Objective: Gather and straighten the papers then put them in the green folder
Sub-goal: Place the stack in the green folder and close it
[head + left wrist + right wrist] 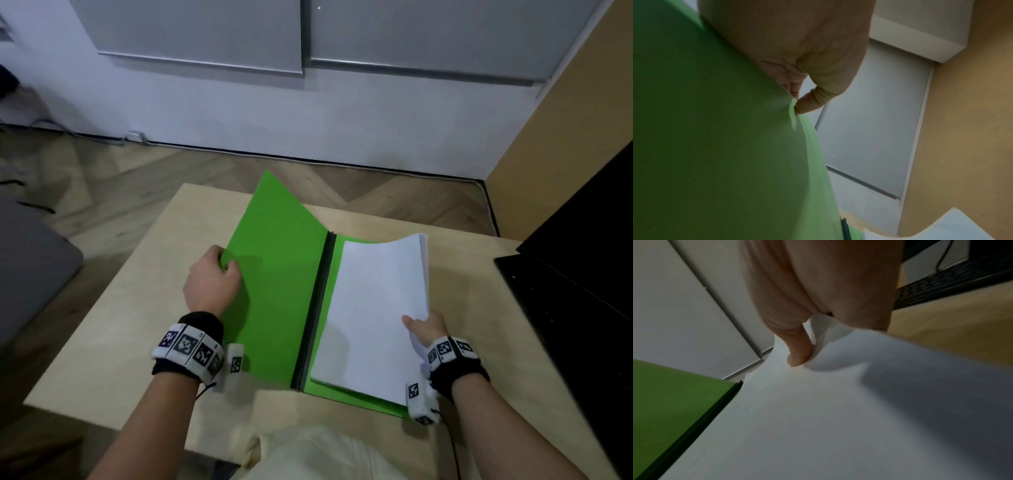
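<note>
The green folder (277, 291) lies open on the wooden table (144, 308), its left cover raised at an angle. My left hand (219, 274) pinches that cover's outer edge, thumb on the inside; in the left wrist view the thumb (807, 104) presses the green folder (715, 146). A stack of white papers (373, 315) rests on the folder's right half, its right side lifted. My right hand (423, 327) grips the stack's right edge with the thumb on top; the right wrist view shows that thumb (798, 352) on the papers (838, 418) beside the green folder (674, 402).
A black laptop (579, 291) stands open at the table's right edge, close to my right hand. Wood floor and a white wall lie beyond the table's far edge. A grey cushion (27, 274) sits at the left.
</note>
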A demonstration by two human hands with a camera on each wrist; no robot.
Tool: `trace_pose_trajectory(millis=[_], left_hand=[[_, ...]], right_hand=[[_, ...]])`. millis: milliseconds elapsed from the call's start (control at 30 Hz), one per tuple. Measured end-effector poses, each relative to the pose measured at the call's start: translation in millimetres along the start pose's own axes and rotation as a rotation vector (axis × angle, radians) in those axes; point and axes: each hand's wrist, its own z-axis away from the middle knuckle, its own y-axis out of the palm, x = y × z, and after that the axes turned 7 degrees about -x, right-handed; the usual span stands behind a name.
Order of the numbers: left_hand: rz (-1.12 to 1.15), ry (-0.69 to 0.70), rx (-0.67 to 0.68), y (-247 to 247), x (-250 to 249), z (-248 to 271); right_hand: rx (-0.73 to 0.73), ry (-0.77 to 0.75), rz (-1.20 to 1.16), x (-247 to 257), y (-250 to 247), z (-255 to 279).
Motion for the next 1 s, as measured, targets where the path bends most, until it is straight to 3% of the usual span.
trace_pose_trajectory(millis=[233, 500, 767, 1000], left_hand=[[0.01, 0.026, 0.007, -10, 5, -8], [0.051, 0.048, 0.074, -15, 3, -8], [0.307, 0.015, 0.533, -47, -1, -15], [0.356, 0.061, 0.651, -65, 1, -12]], right_hand=[[0.043, -0.038, 0.134, 22, 37, -5], [0.018, -0.064, 0.203, 14, 50, -15], [0.01, -0.095, 0.344, 10, 34, -23], [0.031, -0.13, 0.568, 20, 29, -24]])
